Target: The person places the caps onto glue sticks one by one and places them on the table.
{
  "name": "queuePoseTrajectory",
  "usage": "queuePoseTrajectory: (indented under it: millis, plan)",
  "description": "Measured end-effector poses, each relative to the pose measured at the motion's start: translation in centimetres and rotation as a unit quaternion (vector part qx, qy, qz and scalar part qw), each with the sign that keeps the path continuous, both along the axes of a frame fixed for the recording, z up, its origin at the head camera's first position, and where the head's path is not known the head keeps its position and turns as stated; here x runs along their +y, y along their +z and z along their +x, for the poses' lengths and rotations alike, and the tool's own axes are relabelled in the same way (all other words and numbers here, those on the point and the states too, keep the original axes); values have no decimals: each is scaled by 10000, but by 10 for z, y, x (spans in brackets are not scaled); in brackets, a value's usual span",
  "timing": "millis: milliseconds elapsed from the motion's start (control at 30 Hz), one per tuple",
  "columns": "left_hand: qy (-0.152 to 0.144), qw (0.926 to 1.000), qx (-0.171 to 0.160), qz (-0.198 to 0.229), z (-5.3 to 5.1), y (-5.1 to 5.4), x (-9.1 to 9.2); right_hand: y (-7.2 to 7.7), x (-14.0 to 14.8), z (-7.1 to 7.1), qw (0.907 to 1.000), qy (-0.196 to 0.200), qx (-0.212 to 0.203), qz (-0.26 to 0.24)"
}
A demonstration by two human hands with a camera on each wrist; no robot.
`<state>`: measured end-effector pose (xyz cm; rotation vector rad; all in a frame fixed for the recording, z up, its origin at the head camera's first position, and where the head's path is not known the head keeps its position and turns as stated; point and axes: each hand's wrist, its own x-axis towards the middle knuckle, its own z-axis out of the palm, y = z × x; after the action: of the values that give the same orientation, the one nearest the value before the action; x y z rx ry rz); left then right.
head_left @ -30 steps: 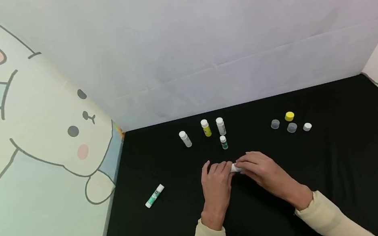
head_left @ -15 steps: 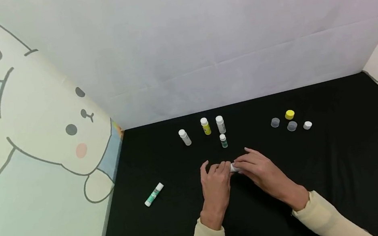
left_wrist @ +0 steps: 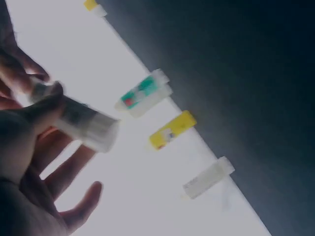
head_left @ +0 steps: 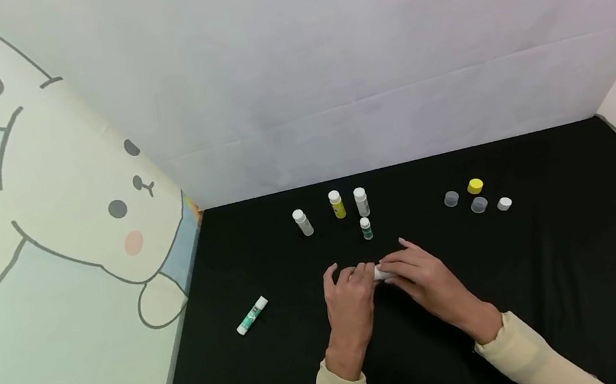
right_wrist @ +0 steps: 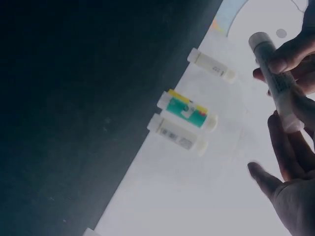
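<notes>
Both hands meet over the middle of the black table, holding a white glue stick [head_left: 381,273] between them. My left hand [head_left: 351,305] grips its body, little finger held out. At the other end, my right hand [head_left: 434,284] pinches the stick, one finger raised. In the left wrist view the glue stick [left_wrist: 81,120] shows a pale label and a white end; in the right wrist view the glue stick [right_wrist: 276,81] is tilted. Beyond the hands, a small green glue stick [head_left: 366,228], a yellow one and two white ones stand upright.
A green-and-white glue stick [head_left: 252,316] lies on its side at the left. To the right sit a yellow cap [head_left: 475,186], a white cap [head_left: 504,204] and two translucent cups [head_left: 479,205]. A pale wall [head_left: 372,63] borders the table's back.
The hands stay nearly in place around the glue stick. A finger of the right hand has lifted since the earliest frame. The head view has shifted slightly; the other objects stay put.
</notes>
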<state>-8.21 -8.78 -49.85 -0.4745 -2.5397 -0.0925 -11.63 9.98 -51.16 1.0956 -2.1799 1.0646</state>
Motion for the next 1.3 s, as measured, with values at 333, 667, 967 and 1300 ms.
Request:
queuePoseTrajectory:
  millis: [333,667,967,1300]
  plan:
    - [-76,9981,65,607,0,7,-6,7,2,-6,9984,164,523,134]
    - [-171,9970,165,742,1,6,-8,9,6,-6,9961,305,771,286]
    - [-186,9961,180,842,1,3,-11,9,8,-6,9944,357,912,403]
    - [-88,9961,114,867,2,-1,-21,11,11,-8,9919,350,1123,477]
